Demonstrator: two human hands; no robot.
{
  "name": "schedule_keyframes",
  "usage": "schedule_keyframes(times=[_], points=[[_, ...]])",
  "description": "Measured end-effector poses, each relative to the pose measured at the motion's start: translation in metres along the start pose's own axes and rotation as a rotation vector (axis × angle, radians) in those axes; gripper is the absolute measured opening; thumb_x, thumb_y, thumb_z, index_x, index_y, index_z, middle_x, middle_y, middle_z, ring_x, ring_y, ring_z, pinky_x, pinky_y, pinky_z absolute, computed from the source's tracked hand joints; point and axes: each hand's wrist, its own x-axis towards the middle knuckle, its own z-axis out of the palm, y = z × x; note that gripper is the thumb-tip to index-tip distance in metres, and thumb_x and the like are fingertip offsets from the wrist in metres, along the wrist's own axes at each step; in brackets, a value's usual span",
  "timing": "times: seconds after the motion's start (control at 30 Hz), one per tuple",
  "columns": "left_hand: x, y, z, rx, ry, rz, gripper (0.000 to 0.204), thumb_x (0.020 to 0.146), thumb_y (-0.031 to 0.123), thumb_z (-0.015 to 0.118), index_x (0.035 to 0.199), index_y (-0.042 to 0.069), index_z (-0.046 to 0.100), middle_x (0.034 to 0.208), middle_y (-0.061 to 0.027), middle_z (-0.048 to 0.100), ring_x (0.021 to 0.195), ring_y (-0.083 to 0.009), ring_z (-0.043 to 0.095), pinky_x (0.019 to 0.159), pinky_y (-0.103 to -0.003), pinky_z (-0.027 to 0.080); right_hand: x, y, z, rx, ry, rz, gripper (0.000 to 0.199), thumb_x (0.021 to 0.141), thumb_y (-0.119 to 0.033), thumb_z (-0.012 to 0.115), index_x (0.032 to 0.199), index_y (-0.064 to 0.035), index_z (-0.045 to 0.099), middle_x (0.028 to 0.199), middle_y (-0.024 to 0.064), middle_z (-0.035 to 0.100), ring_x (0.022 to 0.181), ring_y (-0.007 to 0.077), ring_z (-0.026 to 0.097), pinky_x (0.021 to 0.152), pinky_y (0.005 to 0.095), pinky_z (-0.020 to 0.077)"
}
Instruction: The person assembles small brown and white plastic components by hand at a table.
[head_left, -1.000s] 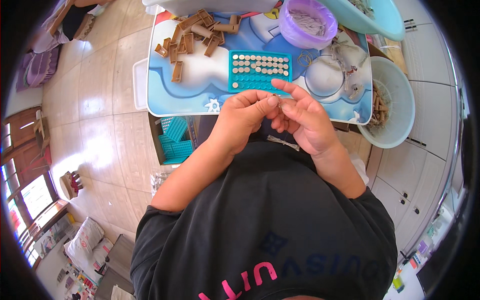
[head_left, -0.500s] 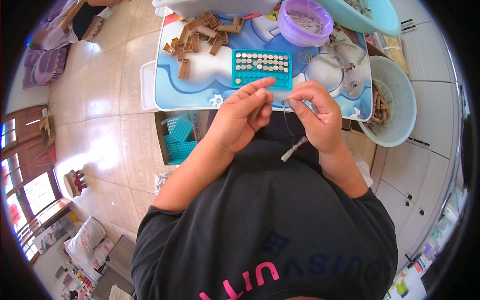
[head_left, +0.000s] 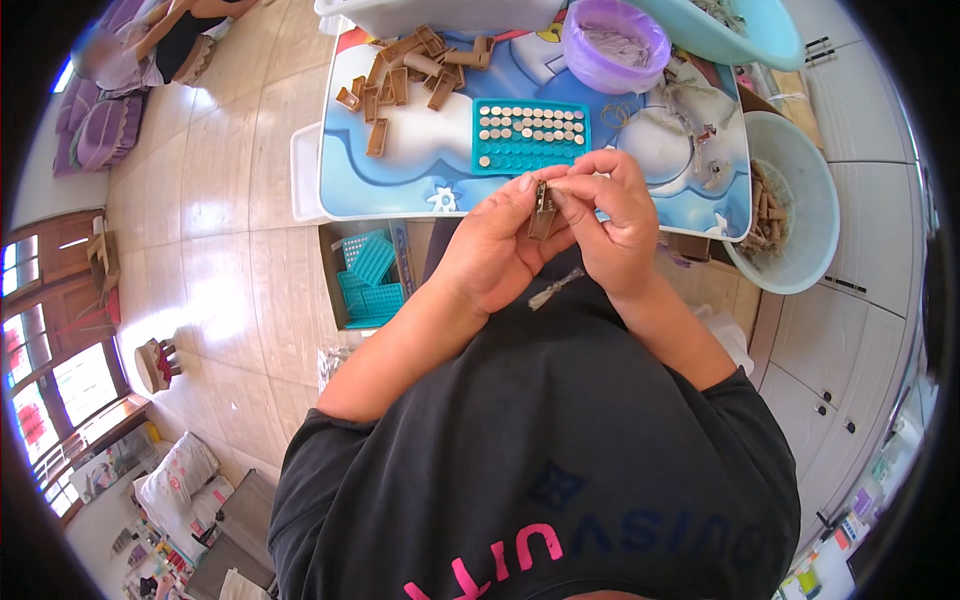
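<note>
My left hand [head_left: 490,245] is closed around a small brown plastic casing [head_left: 541,224], held upright in front of my body. At its upper end sits a small metallic or circuit-like part, too small to make out. My right hand [head_left: 615,215] pinches at that end, its fingertips meeting the left thumb there. Below the hands hangs a bundled grey wire [head_left: 553,290] on a thin dark lead. Just beyond the hands lies a teal tray [head_left: 530,161] with rows of round silver discs, like button cells; one sits alone in a lower row.
Several brown casings [head_left: 422,65] lie heaped at the table's far left. A purple lined basin [head_left: 615,45] of wires stands at the back. Loose wired parts [head_left: 705,135] lie right, beside a pale tub [head_left: 785,200] of brown pieces. A box of teal trays [head_left: 370,275] sits below left.
My hands have come together. The brown casing now shows in my left hand, and the right hand has brought the wired part to its upper end. The wire bundle has swung left.
</note>
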Motion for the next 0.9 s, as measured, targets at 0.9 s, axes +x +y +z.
schedule_keyframes(times=[0.9], points=[[-0.010,-0.005,0.007,0.315,0.216,0.299,0.027,0.098,0.018,0.035,0.116,-0.001,0.042,0.116,-0.0230,0.053,0.106,-0.0282,0.056,0.091,-0.037,0.046,-0.012,-0.019,-0.012,-0.213,-0.075,-0.220,0.023,0.067,-0.011,0.073,0.077,-0.0079,0.052,0.072,0.0055,0.054,0.068,0.0262,0.051,0.061,0.0364,0.0370]])
